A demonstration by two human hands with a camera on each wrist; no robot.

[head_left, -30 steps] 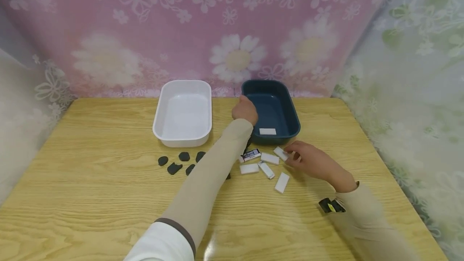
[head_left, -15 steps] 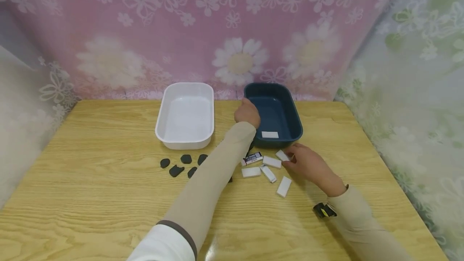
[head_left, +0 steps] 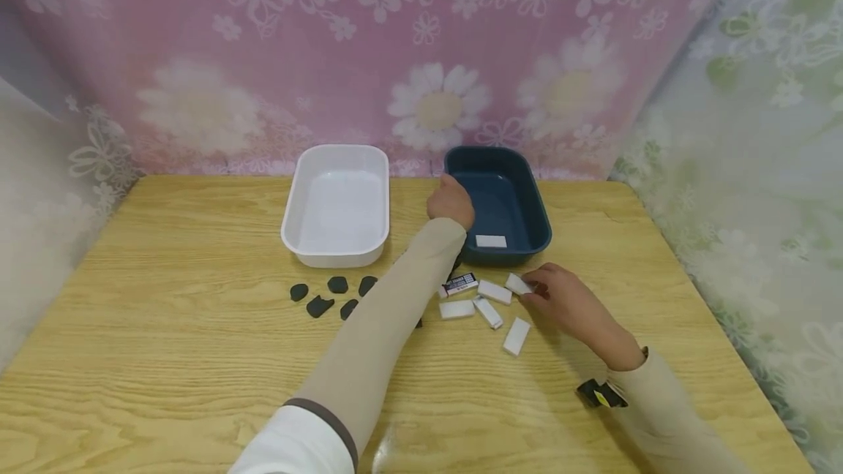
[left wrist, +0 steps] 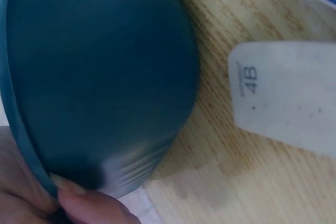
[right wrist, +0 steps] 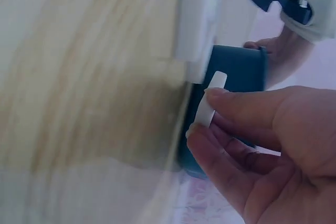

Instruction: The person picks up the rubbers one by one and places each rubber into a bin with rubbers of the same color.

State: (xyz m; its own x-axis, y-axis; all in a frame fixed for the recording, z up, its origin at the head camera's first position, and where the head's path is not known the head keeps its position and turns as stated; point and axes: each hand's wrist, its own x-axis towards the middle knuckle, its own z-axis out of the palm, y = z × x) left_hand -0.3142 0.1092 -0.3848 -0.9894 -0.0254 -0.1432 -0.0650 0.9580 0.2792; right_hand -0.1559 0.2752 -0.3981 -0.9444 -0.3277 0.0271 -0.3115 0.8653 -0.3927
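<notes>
In the head view my left hand (head_left: 451, 203) is at the left side of a dark teal basin (head_left: 545, 229). The left wrist view shows its thumb and fingers gripping the basin's rim (left wrist: 21, 129). Just in front of the basin, my right hand (head_left: 569, 306) pinches a white eraser (head_left: 518, 284) between thumb and fingertips. In the right wrist view that eraser (right wrist: 206, 109) is tilted, overlapping the basin's side. Several more white erasers lie to the left of it, one of them a sleeved eraser (head_left: 459, 284). Another white eraser (head_left: 491, 241) lies inside the basin.
A white basin (head_left: 378, 254) stands left of the teal one. Several small black flat pieces (head_left: 320, 306) lie in front of it, some partly hidden by my left sleeve (head_left: 388, 320). A floral curtain (head_left: 303, 79) hangs behind the wooden table (head_left: 165, 328).
The pinched eraser has shifted slightly right, away from the eraser beside it, with my right hand. My left hand stays at the teal basin's rim. The head view has shifted a little.
</notes>
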